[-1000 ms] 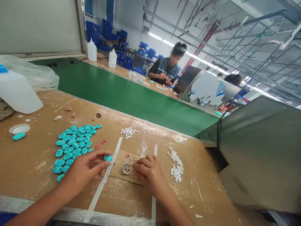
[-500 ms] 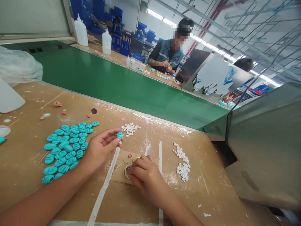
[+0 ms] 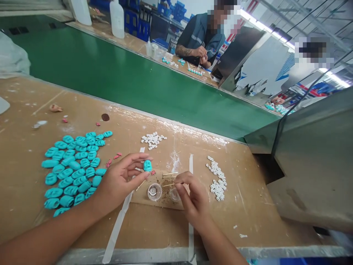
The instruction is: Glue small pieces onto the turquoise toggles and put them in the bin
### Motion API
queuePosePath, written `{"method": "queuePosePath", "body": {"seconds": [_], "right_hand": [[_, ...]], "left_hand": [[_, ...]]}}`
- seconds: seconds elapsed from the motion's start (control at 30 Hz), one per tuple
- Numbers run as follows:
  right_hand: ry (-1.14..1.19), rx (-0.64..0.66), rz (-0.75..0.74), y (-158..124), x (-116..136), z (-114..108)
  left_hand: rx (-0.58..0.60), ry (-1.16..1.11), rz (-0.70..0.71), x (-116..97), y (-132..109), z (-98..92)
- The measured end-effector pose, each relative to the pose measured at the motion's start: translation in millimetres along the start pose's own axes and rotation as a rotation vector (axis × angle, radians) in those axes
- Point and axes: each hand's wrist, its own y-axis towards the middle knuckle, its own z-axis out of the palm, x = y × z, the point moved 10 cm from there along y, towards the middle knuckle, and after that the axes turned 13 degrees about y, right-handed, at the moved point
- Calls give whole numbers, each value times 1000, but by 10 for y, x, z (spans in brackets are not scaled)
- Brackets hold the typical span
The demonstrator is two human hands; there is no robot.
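Note:
Between the thumb and fingers of my left hand (image 3: 118, 176) sits a small turquoise moulded piece (image 3: 147, 165), its grooved face turned towards me. My right hand (image 3: 194, 197) pinches a thin wooden stick (image 3: 168, 185), whose tip points left. Below the stick stand two small clear cups: a left cup (image 3: 154, 192) and a right cup (image 3: 174, 194), the latter partly behind my right fingers. More sticks (image 3: 169, 174) lie just beyond, on a brown board (image 3: 143, 201). A tiny pink piece (image 3: 153, 172) rests close to my left fingertips.
Many turquoise pieces (image 3: 74, 165) spread to the left. Small white pieces lie in a far pile (image 3: 153, 140) and a right-hand pile (image 3: 217, 180). Beyond the table runs a green belt (image 3: 124, 84), with a co-worker (image 3: 197, 40) across it. A metal housing (image 3: 311, 173) bounds the right side.
My right hand has lifted away from the left cup and moved right, showing the stick in its pinch. The turquoise piece has come slightly nearer in my left hand. The view has tilted down.

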Motion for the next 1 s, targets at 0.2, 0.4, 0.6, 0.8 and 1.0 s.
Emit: {"method": "queuePosePath", "body": {"seconds": [0.2,0.4,0.6,0.8,1.0], "right_hand": [[337,-299,-57,-109,97,-98],[425,-261,-51,-128,141,29],[412,-226,-8,-171,58,73],[304,-189,-22,-164,125,96],[264,-162,-39,-154,154,116]], "left_hand": [[71,152,105,-56,-123,126],[105,311,320,-304,-273,256],[105,365,450,-391,-334,303],[142,380,442,-360,-370,339],[139,378,445,-377,-369,345]]}}
